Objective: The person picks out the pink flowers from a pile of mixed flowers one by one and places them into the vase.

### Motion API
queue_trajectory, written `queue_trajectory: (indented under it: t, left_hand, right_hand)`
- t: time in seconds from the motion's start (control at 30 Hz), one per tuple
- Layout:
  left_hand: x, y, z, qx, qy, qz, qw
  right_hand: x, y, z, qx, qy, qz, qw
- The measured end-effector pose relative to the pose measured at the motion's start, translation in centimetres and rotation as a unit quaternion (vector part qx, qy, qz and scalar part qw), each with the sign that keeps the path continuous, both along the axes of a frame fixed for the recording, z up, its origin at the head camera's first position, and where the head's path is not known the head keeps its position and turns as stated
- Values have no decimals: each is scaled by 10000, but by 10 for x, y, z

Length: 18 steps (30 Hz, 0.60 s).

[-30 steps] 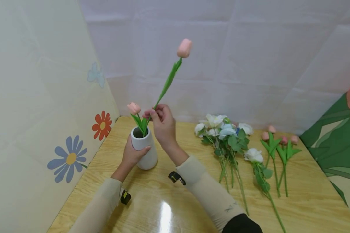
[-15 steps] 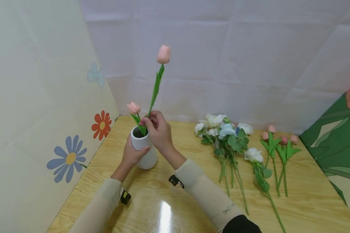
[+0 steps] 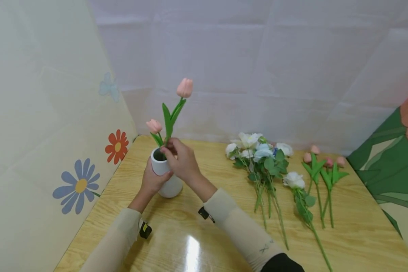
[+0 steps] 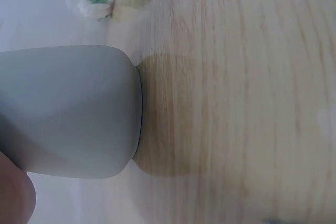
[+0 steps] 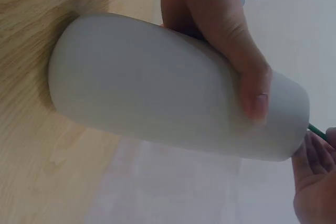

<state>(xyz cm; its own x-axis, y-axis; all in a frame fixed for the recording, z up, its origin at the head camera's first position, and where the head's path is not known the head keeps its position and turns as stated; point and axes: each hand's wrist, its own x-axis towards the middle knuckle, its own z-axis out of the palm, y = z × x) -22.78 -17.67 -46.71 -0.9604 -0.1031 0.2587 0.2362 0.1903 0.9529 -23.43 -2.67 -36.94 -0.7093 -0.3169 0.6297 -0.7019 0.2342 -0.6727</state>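
Note:
A white vase (image 3: 170,186) stands upright on the wooden table, left of the middle in the head view. My left hand (image 3: 152,180) grips it just below the rim, thumb across its front, as the right wrist view also shows. At the vase's mouth my right hand (image 3: 181,158) pinches the green stem of a pink tulip (image 3: 184,88), whose bloom rises above the fingers; the lower stem is inside the vase, hidden. A second, lower pink tulip (image 3: 154,126) stands in the vase and leans left. In the left wrist view the vase's base (image 4: 89,114) sits on the table.
Right of the vase lies a bunch of white and blue flowers (image 3: 263,153). Beside it are a single white rose (image 3: 294,180) and several pink tulips (image 3: 329,163). A pale cloth wall (image 3: 224,68) closes the back, and a flower-printed panel (image 3: 54,94) the left.
The pinched tulip has swung left and more upright, then moved down toward the vase with my right hand. Its stem has sunk into the mouth. My left hand keeps its grip.

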Motion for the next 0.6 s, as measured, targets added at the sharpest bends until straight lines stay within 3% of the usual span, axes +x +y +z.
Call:
queue_trajectory:
  t: [0.3,0.6]
  left_hand:
    - [-2,1,-2,-4,101,-21,9999]
    - [-5,-1,-1,-69,-88,51,9999]
  right_hand:
    - [5,6,14,739,-123,-302,9967]
    - [4,15,20,896,-1006,-550,9893]
